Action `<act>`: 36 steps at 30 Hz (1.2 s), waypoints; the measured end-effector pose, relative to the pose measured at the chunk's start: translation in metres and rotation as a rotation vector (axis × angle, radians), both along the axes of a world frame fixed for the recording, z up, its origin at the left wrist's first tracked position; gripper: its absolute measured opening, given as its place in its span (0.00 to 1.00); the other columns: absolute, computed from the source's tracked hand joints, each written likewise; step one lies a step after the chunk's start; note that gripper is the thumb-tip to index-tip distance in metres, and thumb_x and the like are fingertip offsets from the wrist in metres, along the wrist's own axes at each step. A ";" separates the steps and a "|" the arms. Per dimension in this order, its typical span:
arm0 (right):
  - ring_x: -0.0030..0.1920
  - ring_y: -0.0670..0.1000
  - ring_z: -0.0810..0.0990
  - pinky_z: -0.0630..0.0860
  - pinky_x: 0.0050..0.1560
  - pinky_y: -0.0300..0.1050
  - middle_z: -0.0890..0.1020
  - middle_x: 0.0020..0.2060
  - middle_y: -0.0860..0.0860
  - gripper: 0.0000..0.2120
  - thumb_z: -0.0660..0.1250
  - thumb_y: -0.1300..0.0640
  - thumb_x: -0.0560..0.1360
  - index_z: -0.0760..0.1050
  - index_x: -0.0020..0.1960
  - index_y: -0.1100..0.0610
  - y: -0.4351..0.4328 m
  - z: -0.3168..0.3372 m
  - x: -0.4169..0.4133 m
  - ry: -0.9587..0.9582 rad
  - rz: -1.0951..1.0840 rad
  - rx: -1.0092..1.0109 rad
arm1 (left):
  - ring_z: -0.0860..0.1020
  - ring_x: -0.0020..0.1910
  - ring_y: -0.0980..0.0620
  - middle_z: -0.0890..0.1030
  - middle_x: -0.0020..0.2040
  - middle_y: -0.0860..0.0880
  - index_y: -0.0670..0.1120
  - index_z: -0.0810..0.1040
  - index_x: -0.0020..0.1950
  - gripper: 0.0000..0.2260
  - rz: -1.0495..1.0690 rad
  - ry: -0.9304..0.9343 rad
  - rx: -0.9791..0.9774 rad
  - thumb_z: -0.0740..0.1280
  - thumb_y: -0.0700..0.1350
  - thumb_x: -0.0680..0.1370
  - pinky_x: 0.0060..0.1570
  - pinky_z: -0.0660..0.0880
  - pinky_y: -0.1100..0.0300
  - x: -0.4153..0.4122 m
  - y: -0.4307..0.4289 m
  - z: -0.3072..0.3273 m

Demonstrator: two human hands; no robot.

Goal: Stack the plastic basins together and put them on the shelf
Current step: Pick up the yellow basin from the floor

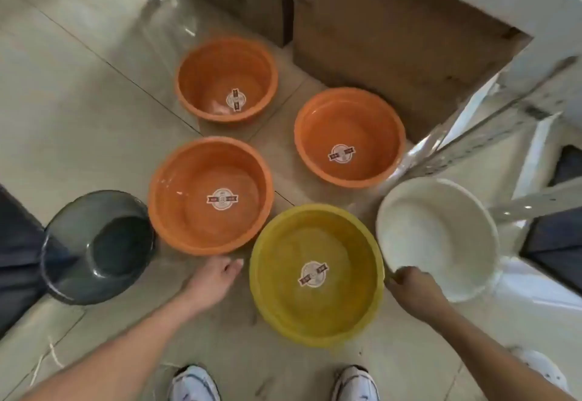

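Several plastic basins sit on the tiled floor. A yellow basin (316,274) lies nearest, between my hands. Three orange basins lie beyond it: one at centre left (210,194), one at the back (226,79), one at the right (349,136). A dark grey basin (97,248) is tilted at the left. A white basin (436,237) is tilted at the right, and my right hand (409,284) grips its near rim. My left hand (217,274) hovers open just below the nearest orange basin, touching nothing. The metal shelf frame (472,107) stands at the right.
Two cardboard boxes (393,38) stand behind the basins, against the shelf. A person's dark trouser leg (15,243) is at the left edge, beside the grey basin. My white shoes (195,385) are at the bottom. Dark items lie under the shelf at the right.
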State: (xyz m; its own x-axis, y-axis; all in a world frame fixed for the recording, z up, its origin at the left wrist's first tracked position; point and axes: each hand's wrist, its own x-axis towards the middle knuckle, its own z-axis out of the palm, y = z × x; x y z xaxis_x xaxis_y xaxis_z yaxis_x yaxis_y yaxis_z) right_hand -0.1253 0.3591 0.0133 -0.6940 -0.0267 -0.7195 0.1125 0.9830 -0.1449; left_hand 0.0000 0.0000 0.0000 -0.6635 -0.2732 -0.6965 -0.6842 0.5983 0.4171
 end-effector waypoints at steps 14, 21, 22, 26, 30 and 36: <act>0.53 0.65 0.85 0.86 0.43 0.57 0.85 0.57 0.61 0.21 0.64 0.69 0.77 0.72 0.69 0.59 -0.005 -0.078 0.061 -0.355 -0.932 -0.621 | 0.65 0.25 0.53 0.65 0.23 0.55 0.49 0.69 0.24 0.30 -0.038 0.109 0.175 0.56 0.64 0.82 0.33 0.60 0.56 -0.009 -0.046 -0.055; 0.51 0.64 0.86 0.85 0.33 0.50 0.86 0.57 0.60 0.22 0.63 0.70 0.76 0.73 0.70 0.61 -0.022 0.002 0.048 -0.264 -0.964 -0.866 | 0.76 0.36 0.43 0.79 0.34 0.44 0.37 0.78 0.39 0.29 0.508 0.460 -0.194 0.56 0.60 0.84 0.40 0.70 0.51 -0.001 -0.113 -0.032; 0.47 0.60 0.88 0.84 0.31 0.47 0.87 0.54 0.59 0.21 0.63 0.69 0.76 0.74 0.69 0.62 -0.034 0.016 0.038 -0.248 -0.931 -0.905 | 0.79 0.42 0.41 0.83 0.40 0.42 0.37 0.81 0.44 0.27 0.564 0.469 -0.263 0.56 0.59 0.84 0.45 0.74 0.48 -0.001 -0.126 -0.036; 0.30 0.48 0.86 0.80 0.25 0.39 0.88 0.42 0.54 0.14 0.63 0.69 0.78 0.77 0.62 0.60 -0.113 0.050 -0.002 -0.216 -0.755 -1.019 | 0.82 0.49 0.37 0.84 0.50 0.34 0.43 0.80 0.45 0.25 0.725 0.382 -0.184 0.56 0.62 0.79 0.53 0.78 0.42 -0.008 -0.162 -0.050; 0.38 0.53 0.83 0.85 0.32 0.46 0.84 0.41 0.55 0.11 0.64 0.69 0.77 0.77 0.56 0.59 -0.200 0.034 -0.031 -0.249 -0.624 -0.999 | 0.79 0.61 0.38 0.80 0.64 0.37 0.41 0.77 0.67 0.28 1.061 0.420 0.197 0.53 0.61 0.83 0.53 0.77 0.47 -0.013 -0.172 -0.041; 0.33 0.51 0.82 0.85 0.31 0.46 0.82 0.38 0.54 0.10 0.66 0.64 0.74 0.77 0.55 0.59 -0.259 -0.023 -0.034 -0.213 -0.491 -0.814 | 0.79 0.63 0.41 0.81 0.64 0.39 0.40 0.74 0.71 0.33 1.150 0.417 0.302 0.51 0.66 0.82 0.64 0.76 0.42 -0.002 -0.176 -0.029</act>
